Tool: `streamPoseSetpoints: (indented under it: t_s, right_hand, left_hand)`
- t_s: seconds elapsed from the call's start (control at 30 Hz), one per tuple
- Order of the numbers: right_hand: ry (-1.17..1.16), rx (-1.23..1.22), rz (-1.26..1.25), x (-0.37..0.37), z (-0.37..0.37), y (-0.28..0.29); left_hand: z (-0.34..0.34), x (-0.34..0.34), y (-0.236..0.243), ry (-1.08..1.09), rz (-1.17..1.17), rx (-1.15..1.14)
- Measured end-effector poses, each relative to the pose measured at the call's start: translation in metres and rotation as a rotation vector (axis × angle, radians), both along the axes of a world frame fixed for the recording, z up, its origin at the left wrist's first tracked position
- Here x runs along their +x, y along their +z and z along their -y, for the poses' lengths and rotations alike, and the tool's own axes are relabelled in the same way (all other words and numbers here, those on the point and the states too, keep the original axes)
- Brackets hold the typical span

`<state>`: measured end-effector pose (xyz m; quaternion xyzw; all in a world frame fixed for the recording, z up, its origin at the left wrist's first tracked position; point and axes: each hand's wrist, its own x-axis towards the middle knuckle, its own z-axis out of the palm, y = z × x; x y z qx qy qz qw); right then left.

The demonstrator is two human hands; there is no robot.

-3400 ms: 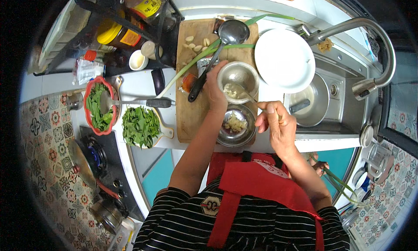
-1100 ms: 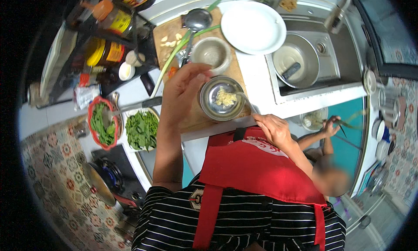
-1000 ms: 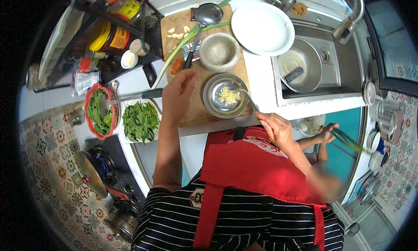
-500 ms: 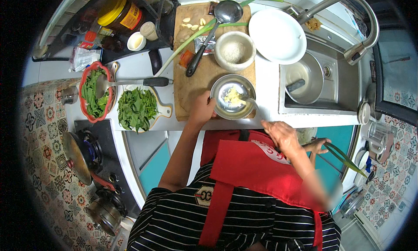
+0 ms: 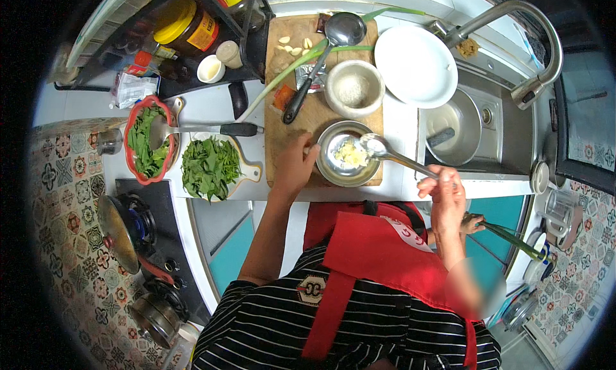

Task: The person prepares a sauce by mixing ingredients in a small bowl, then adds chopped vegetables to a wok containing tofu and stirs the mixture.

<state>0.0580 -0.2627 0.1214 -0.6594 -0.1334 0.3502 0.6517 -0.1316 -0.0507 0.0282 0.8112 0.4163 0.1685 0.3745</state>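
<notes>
My left hand (image 5: pixel 296 161) grips the left rim of a small stainless steel bowl (image 5: pixel 327 169), thumb at the edge. Chopped pale-yellow bits, like minced garlic (image 5: pixel 350 154), lie in the bowl. In my right hand (image 5: pixel 446 193) is the handle end of a metal spoon (image 5: pixel 401 158), held in a pinch. The spoon's head hangs over the bowl's right side, above the bits. Behind the bowl, on the wooden cutting board (image 5: pixel 280 129), stands a stone mortar (image 5: pixel 333 104) with whitish residue inside. A ladle (image 5: pixel 310 80) and a long scallion (image 5: pixel 273 88) lie beside it.
A white plate (image 5: pixel 416 65) stands right of the board, near the sink (image 5: pixel 497 142) with a pot in it. Leafy greens (image 5: pixel 208 165) and a red-rimmed dish (image 5: pixel 133 158) are on the left, beyond the stove (image 5: pixel 163 210). Another person's hand (image 5: pixel 473 224) holds green leaves at right.
The spoon has been raised from the bowl's bottom, its head now showing above the bits. My right hand has moved right and slightly up in view. My left hand stays at the bowl.
</notes>
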Motion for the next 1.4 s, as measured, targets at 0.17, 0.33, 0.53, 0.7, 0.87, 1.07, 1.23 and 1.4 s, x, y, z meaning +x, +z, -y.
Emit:
streamPoseSetpoints:
  t_s: [0.17, 0.33, 0.53, 0.7, 0.87, 1.07, 1.23, 1.4]
  right_hand:
    - [-0.042, 0.165, 0.149, 0.019, -0.026, 0.029]
    - [0.092, 0.087, 0.352, 0.02, -0.07, 0.044]
    - [0.26, -0.012, 0.671, 0.03, -0.108, -0.002]
    - [0.289, -0.039, 0.628, 0.038, -0.121, -0.019]
    - [0.344, -0.108, 0.738, 0.044, -0.132, -0.013]
    - [0.53, -0.101, 1.096, 0.062, -0.15, -0.003]
    - [0.655, -0.173, 1.029, 0.07, -0.167, 0.017]
    - [0.407, -0.209, 0.299, 0.072, -0.173, 0.019]
  left_hand:
    - [-0.023, 0.015, 0.024, 0.171, 0.215, 0.024]
    - [-0.04, 0.059, 0.006, 0.247, 0.595, -0.256]
    - [-0.052, 0.108, -0.012, 0.356, 0.881, -0.67]
    - [-0.047, 0.102, 0.002, 0.144, 0.78, -0.615]
    - [-0.051, 0.08, 0.017, -0.06, 0.704, -0.68]
    - [-0.057, 0.078, 0.024, -0.026, 0.614, -0.656]
    - [-0.055, 0.088, 0.006, 0.053, 0.638, -0.628]
    - [-0.056, 0.086, -0.004, 0.016, 0.672, -0.657]
